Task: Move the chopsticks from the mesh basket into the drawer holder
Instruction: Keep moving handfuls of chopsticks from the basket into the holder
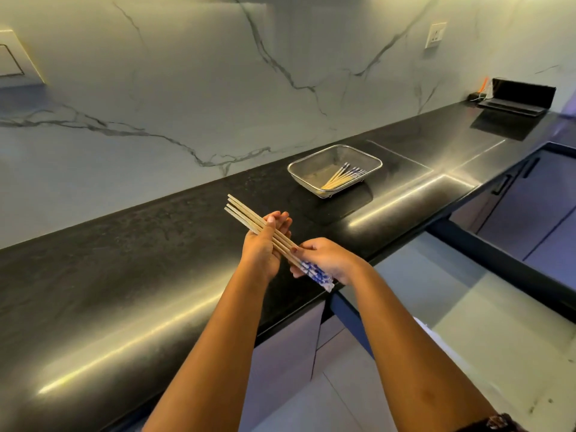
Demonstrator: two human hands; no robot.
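Above the front part of the black counter, both my hands hold a bundle of several wooden chopsticks [249,215] with blue-and-white patterned ends. My right hand [327,258] grips the patterned ends. My left hand [265,241] cups the wooden shafts, thumb over them, and the tips point up-left. Farther back to the right stands the mesh basket [311,165], with several more chopsticks [343,177] lying inside. An open drawer [467,294] with a pale bottom is pulled out at lower right; no holder is visible in it.
The black counter [124,275] runs along a marble-pattern wall. A black stand with small items [519,96] sits at the far right end, below a wall socket [435,35]. Cabinet fronts [536,207] lie beyond the drawer, and pale floor tiles below.
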